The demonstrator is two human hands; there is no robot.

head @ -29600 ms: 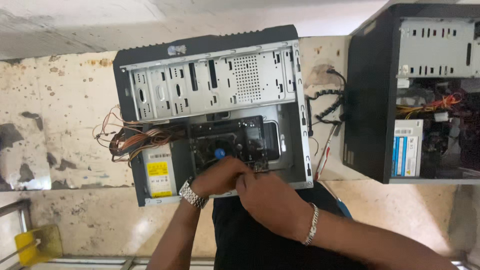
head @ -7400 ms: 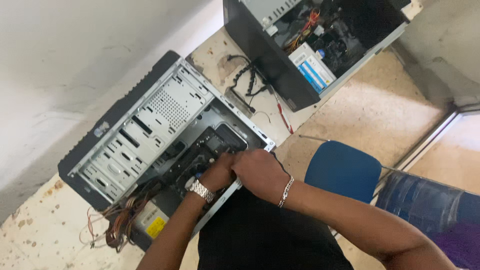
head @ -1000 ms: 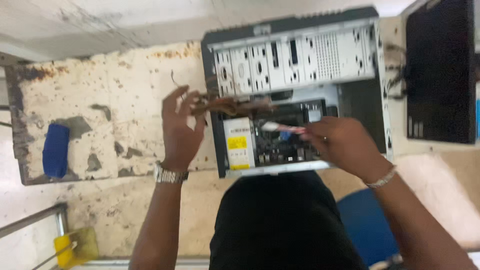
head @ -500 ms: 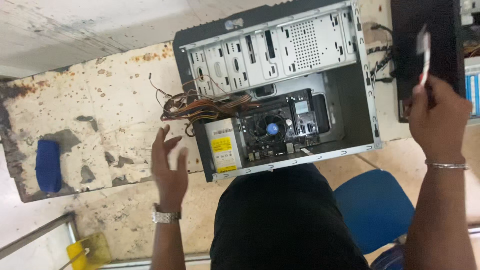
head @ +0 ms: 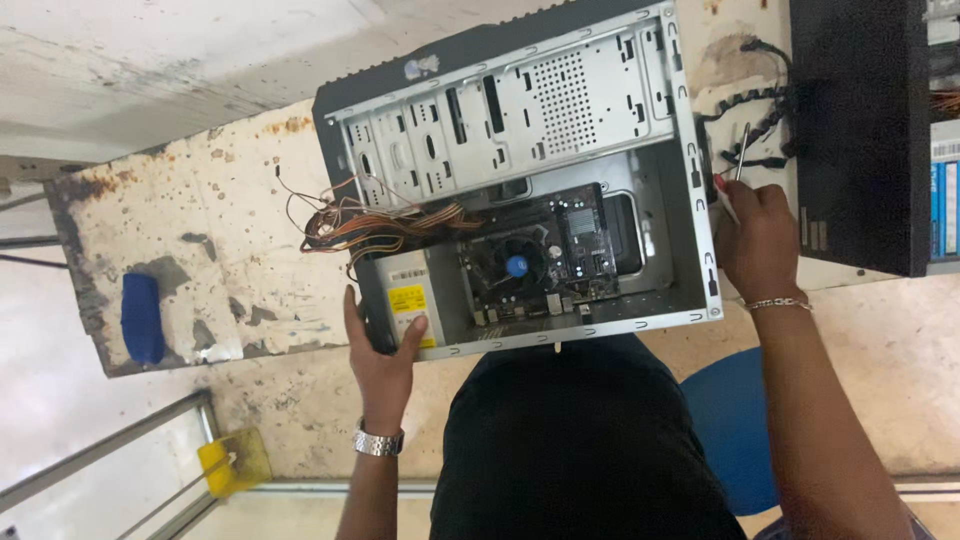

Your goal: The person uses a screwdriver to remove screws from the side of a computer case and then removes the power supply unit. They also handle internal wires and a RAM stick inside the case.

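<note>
Head view, looking down. An open grey metal computer case lies on its side on a stained, speckled tabletop, its long axis running left to right with a slight tilt, its black front panel at the upper left and its open side facing up. Inside sit a dark green circuit board with a round black fan, a grey power supply box with a yellow label, and a bundle of orange and brown wires spilling over the case's left edge.

The left hand grips the case's near left corner, fingers curled over the edge beside the power supply. The right hand, just off the case's right wall, has its fingers closed around a slim metal screwdriver with a red handle, whose shaft points up and away; the handle is mostly hidden in the fist.

A second black computer case is cut off at the right edge, with black cables lying between the two cases. A blue oblong object lies near the tabletop's left edge, with bare surface between it and the case. The person's dark torso hides the near tabletop edge.
</note>
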